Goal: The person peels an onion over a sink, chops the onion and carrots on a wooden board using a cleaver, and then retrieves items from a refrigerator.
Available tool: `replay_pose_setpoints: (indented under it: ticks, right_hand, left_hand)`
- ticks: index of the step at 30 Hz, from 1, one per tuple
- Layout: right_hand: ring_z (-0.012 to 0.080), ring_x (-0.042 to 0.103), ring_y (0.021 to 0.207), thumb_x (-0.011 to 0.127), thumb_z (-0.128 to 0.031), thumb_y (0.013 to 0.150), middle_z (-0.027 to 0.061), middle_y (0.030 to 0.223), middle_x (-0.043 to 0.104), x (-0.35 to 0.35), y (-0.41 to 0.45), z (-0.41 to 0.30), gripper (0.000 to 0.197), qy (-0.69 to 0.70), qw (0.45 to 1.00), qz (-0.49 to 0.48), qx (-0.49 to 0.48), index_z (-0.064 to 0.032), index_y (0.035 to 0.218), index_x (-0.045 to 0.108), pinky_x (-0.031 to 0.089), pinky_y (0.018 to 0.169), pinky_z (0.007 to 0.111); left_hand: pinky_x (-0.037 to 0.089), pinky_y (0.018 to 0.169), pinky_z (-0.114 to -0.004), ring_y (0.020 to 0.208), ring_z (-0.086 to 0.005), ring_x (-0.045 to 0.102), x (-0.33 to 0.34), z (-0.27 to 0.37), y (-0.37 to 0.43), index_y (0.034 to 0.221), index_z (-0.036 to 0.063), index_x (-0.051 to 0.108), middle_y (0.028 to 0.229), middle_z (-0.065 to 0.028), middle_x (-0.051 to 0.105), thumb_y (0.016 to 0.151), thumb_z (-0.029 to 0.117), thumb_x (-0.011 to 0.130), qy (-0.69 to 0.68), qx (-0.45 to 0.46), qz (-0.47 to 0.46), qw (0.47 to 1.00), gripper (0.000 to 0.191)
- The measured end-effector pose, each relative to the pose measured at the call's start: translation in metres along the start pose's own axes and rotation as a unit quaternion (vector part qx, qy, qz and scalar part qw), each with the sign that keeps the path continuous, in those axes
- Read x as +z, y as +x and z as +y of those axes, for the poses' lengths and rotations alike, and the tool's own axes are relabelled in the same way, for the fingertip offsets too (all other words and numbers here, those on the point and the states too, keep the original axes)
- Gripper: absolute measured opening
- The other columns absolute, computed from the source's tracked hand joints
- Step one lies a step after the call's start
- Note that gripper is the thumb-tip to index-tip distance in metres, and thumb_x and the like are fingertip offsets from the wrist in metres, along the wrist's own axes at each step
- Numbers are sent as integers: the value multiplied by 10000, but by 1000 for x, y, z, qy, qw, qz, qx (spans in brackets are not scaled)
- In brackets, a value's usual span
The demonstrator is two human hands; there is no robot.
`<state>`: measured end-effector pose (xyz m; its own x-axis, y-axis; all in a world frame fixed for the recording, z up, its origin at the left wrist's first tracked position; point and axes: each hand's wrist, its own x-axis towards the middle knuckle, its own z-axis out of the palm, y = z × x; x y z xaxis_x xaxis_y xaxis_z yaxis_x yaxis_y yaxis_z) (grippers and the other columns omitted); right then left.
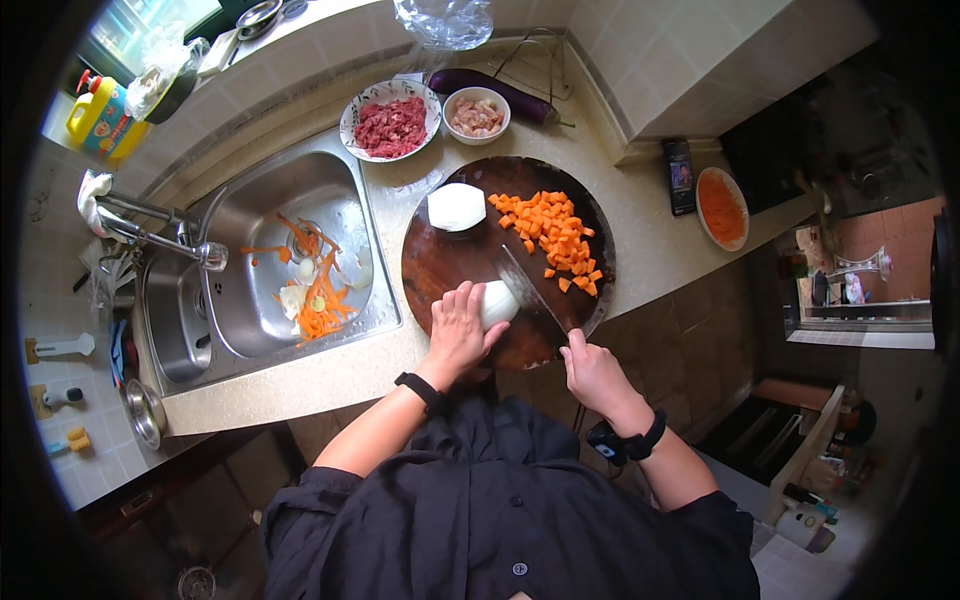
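Note:
My left hand (459, 321) presses a peeled white onion piece (498, 303) onto a round dark wooden cutting board (457, 262). In my right hand (598, 373) is the handle of a kitchen knife (534, 289). Its broad blade stands against the right end of that onion piece; whether it has cut in, I cannot tell. Another peeled onion piece (456, 207) lies at the board's far left. Diced carrot (551, 232) is heaped on the far right of the board, beyond the blade.
Left of the board, a steel double sink (352, 180) holds carrot peelings (324, 307) under a faucet (161, 232). Behind stand a plate of minced meat (391, 127), a bowl of cut meat (478, 118) and an eggplant (517, 97). A phone (681, 180) and shredded carrot (722, 210) lie right.

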<state>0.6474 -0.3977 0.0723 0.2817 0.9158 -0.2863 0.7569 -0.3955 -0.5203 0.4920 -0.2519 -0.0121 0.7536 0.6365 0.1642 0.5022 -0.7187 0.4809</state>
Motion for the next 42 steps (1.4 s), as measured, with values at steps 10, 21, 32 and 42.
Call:
replay_pose_setpoints:
  ticks: [10, 21, 32, 42]
  right_hand:
    - [395, 570, 548, 444, -125, 879, 223, 571, 550, -4, 26, 3, 140, 1, 999, -46, 10, -2, 849, 383, 469, 487, 465]
    - [382, 569, 541, 457, -147, 879, 189, 564, 553, 37, 17, 7, 131, 27, 997, 64, 31, -30, 859, 401, 456, 473, 461]
    - [396, 559, 542, 451, -135, 881, 213, 559, 539, 30, 7, -5, 129, 16, 999, 20, 23, -17, 885, 398, 444, 471, 472]
    - [423, 549, 586, 475, -93, 864, 251, 596, 534, 23, 21, -1, 152, 44, 998, -28, 25, 21, 891, 378, 428, 493, 484]
  left_hand:
    - [323, 785, -374, 950, -276, 427, 6, -6, 16, 1193, 34, 383, 1141, -123, 427, 690, 369, 682, -4, -1, -17, 1000, 674]
    - [333, 790, -380, 964, -283, 436, 5, -5, 10, 1196, 30, 388, 1133, -130, 439, 688, 359, 689, -14, 0, -2, 1000, 677]
    - [334, 810, -384, 971, -292, 436, 8, -10, 4, 1183, 18, 387, 1141, -139, 436, 706, 366, 680, -26, -3, -8, 1000, 659]
    - [327, 811, -388, 974, -306, 431, 9, -7, 7, 1186, 20, 372, 1135, -151, 432, 699, 354, 680, -29, 6, -2, 1000, 666]
